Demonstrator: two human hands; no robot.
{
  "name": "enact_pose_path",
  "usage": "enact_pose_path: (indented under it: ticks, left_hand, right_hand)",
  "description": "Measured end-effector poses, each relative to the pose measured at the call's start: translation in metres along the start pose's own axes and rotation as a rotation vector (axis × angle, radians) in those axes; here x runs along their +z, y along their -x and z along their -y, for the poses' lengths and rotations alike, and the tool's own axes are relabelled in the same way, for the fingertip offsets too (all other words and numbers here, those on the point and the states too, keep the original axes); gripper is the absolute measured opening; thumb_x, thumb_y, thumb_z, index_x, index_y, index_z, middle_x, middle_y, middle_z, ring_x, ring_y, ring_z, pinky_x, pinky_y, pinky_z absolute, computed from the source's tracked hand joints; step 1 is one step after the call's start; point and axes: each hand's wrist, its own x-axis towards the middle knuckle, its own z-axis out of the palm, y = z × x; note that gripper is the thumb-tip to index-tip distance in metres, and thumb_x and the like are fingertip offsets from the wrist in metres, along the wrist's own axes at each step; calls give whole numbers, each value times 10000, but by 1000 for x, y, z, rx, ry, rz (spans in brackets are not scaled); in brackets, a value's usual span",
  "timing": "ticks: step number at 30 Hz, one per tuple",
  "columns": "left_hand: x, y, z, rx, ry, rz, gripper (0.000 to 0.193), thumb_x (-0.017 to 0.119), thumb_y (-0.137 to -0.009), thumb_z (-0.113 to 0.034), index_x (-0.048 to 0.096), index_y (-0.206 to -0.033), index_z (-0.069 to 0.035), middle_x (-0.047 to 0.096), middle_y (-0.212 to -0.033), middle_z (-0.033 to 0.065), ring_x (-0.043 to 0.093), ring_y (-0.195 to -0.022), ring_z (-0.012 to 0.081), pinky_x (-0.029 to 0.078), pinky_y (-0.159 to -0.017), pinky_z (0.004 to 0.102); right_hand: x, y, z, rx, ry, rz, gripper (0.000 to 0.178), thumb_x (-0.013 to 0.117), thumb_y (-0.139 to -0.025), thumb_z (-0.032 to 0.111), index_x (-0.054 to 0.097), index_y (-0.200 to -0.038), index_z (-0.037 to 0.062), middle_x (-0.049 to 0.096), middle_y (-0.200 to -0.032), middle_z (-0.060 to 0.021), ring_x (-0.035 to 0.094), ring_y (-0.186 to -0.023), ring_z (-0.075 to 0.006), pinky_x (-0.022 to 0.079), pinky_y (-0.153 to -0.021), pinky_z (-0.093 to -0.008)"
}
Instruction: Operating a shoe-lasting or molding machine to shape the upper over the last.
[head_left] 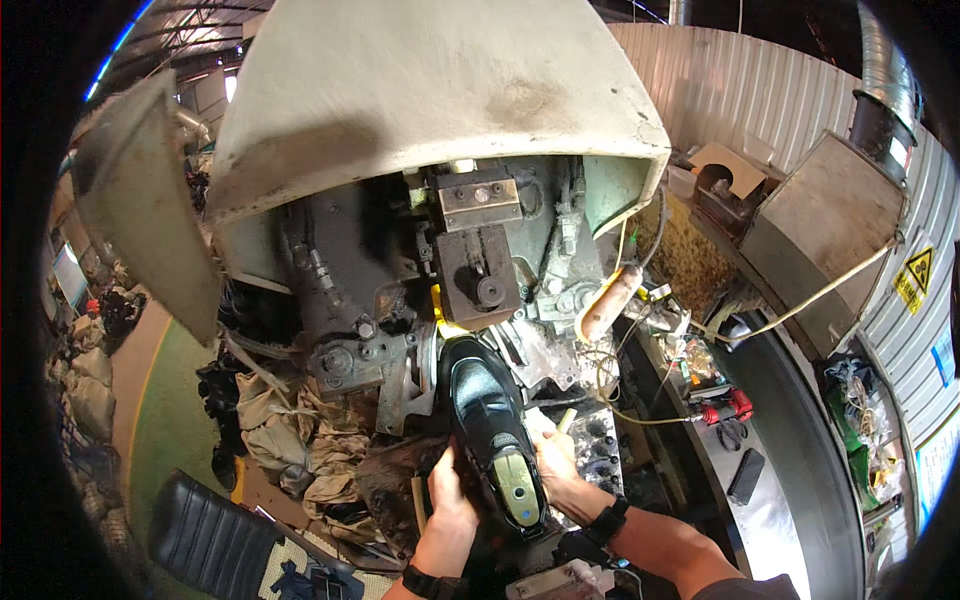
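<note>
A black shoe upper [483, 385] is stretched over a shoe last, whose olive-green top [516, 487] with a round hole faces up. Its toe points away from me, just under the dark metal block [478, 275] of a machine. My left hand [452, 492] grips the shoe's left side near the heel. On the right side, my right hand [556, 462] is closed against it, its fingertips partly hidden. A short pale stick [567, 421] shows beside the right fingers; whether they touch it I cannot tell. Metal clamp arms [405, 375] flank the toe.
A large cream hood [430, 90] overhangs the machine. To the right hang a wooden-looking handle [608, 303] and cables; a red air tool [727, 407] lies near a dark conveyor belt [790, 430]. Crumpled tan cloth [275, 430] and a black chair [213, 535] are at left.
</note>
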Motion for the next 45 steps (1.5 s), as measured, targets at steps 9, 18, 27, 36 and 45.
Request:
enact_pose_path:
  ticks: [9, 18, 27, 36, 45]
  left_hand:
    - [-29, -36, 17, 189, 35, -68, 332, 505, -1043, -249, 635, -1212, 6, 689, -1164, 124, 657, -1029, 265, 510, -941, 386]
    - [-34, -48, 27, 399, -127, -165, 264, 548, -1041, -241, 660, -1108, -12, 697, -1026, 82, 667, -900, 198, 550, -804, 338]
    - [-35, -46, 24, 269, -75, -108, 368, 590, -1018, -331, 632, -1199, -13, 692, -1080, 96, 678, -929, 223, 561, -822, 375]
    - [-103, -28, -24, 773, -373, -407, 202, 628, -1004, -244, 617, -1023, -43, 684, -886, 87, 663, -799, 178, 563, -818, 332]
    - [-455, -27, 12, -41, -309, -578, 866, 214, -971, -747, 293, -1556, -113, 497, -1444, 146, 590, -1179, 353, 507, -907, 528]
  right_hand:
    - [-11, -26, -17, 71, -219, 164, 178, 603, -1007, 130, 657, -1054, -32, 725, -926, -96, 705, -737, -173, 602, -660, -315]
    - [-5, -36, -16, 66, -299, 208, 215, 629, -1001, 167, 668, -1127, -2, 724, -986, -79, 701, -783, -168, 603, -692, -318]
    - [-2, -24, -5, 116, -210, 191, 251, 631, -1005, 239, 688, -1066, 2, 734, -977, -92, 714, -791, -173, 607, -683, -325]
    - [-64, -30, 34, 214, 252, 355, 371, 561, -1042, 276, 514, -1273, -10, 691, -1064, -147, 707, -868, -176, 603, -722, -247]
    - [-241, 3, 40, 108, 387, 20, 432, 623, -1002, 278, 495, -1249, -53, 671, -1132, -205, 709, -966, -272, 581, -873, -415]
